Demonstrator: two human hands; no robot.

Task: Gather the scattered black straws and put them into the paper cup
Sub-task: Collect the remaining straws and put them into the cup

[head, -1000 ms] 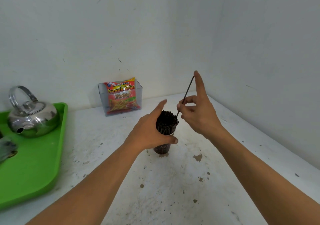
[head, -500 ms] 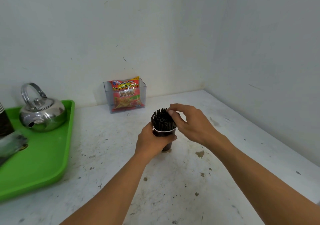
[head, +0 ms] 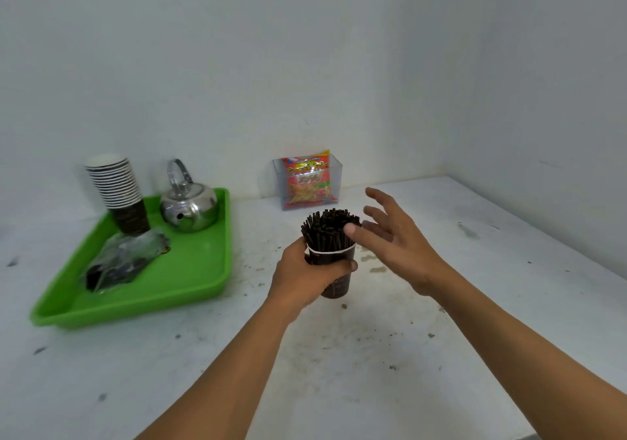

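Black straws (head: 327,232) fill cup (head: 336,285) gripped by left fingers (head: 349,265).

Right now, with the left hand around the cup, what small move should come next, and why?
Probably the left hand should settle the paper cup on the table and let go. The black straws stand packed in the cup, and the right hand is open beside their tops, holding none.

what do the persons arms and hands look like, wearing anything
Both arms are bare to the frame's edge, no sleeves showing. The left hand and right hand wear no gloves; no watch, bracelet or ring is visible.
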